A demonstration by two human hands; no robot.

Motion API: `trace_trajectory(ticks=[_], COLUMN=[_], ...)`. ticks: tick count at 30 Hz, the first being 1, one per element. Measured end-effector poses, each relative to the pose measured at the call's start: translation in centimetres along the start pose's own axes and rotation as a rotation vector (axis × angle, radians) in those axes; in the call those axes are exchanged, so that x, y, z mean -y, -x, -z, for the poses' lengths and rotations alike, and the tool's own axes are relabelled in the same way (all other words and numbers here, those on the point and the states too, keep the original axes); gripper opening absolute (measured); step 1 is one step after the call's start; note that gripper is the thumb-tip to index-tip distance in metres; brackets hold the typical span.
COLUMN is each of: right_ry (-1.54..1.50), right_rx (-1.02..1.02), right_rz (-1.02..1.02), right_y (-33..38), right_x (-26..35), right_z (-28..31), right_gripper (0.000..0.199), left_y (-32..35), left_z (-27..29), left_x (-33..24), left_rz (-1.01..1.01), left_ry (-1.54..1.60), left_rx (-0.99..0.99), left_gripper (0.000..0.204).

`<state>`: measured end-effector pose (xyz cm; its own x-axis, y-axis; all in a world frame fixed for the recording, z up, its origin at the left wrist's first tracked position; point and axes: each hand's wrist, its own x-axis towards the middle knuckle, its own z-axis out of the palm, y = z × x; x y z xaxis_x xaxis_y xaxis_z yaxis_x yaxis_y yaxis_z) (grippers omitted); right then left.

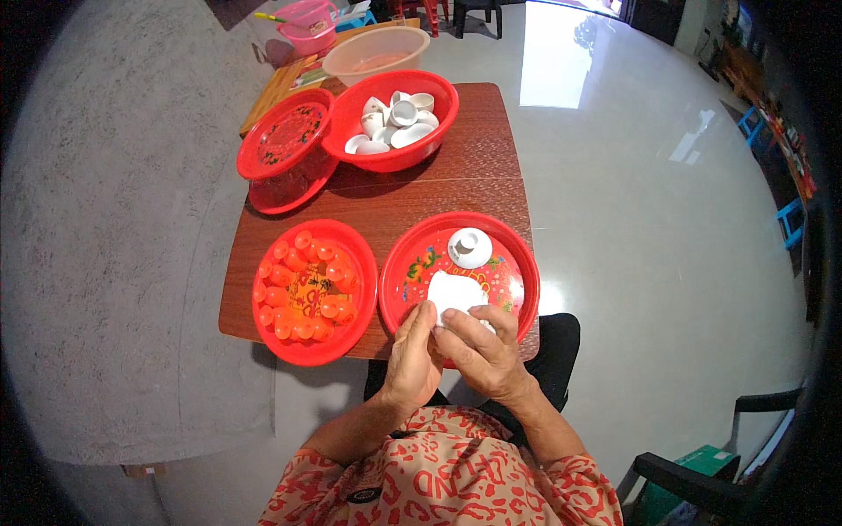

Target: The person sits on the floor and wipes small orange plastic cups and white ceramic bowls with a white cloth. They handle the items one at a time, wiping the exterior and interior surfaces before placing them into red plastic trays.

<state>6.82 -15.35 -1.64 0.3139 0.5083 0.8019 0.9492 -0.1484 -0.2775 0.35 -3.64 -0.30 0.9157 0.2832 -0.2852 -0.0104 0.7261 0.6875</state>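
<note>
1. The step in hand looks like wiping or handling a small white piece (454, 292), perhaps a cloth or a cup; which it is I cannot tell. Both hands hold it above the near edge of the red tray (517, 254) on the right.
2. The left hand (414, 358) curls its fingers up against the piece's left side, thumb pressed to it. The right hand (485, 353) lays its fingers across the lower right of it, closed around the piece rather than spread.
3. The white piece sits at the fingertips of both hands, touching them, just near of a white upturned cup (470, 247) resting in the same tray.
4. Left of that tray, a red plate (267, 337) carries many small orange-red cups (307, 289). Farther back on the brown surface (491, 188), a red bowl (430, 145) holds a heap of white cups (395, 123), with a lidded red dish (285, 140) beside it.
5. As a judgement, the next move calls for a steady two-handed hold while the piece is turned or set down beside the upturned cup.
</note>
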Motion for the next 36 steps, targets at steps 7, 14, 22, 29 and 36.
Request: trace_trajectory(ticks=[7,14,22,29,36], right_ry=[-0.097,-0.359,-0.52,-0.297,-0.343], right_rx=[0.005,0.09,-0.04,-0.232,-0.163], right_rz=[-0.051,-0.177,-0.721,-0.381,-0.402], right_y=[-1.3,-3.7,-1.2,-0.1,0.0], right_x=[-0.2,-1.5,-3.7,-0.9,-0.1], right_z=[0.4,1.7,0.6,0.5,-0.1], right_gripper=[0.03,0.038,0.032,0.053,0.051], left_y=[0.6,0.5,-0.1,-0.6,-0.5], left_z=[-0.4,0.7,0.6,0.1,-0.3], left_x=[-0.2,0.3,0.1,-0.9,-0.9], left_rz=[-0.137,-0.236,-0.217,-0.162,-0.194], left_ry=[-0.219,-0.332,-0.228,0.01,0.019], left_rx=[-0.014,-0.01,-0.003,-0.036,-0.017], left_gripper=[0.039,0.035,0.035,0.036,0.034])
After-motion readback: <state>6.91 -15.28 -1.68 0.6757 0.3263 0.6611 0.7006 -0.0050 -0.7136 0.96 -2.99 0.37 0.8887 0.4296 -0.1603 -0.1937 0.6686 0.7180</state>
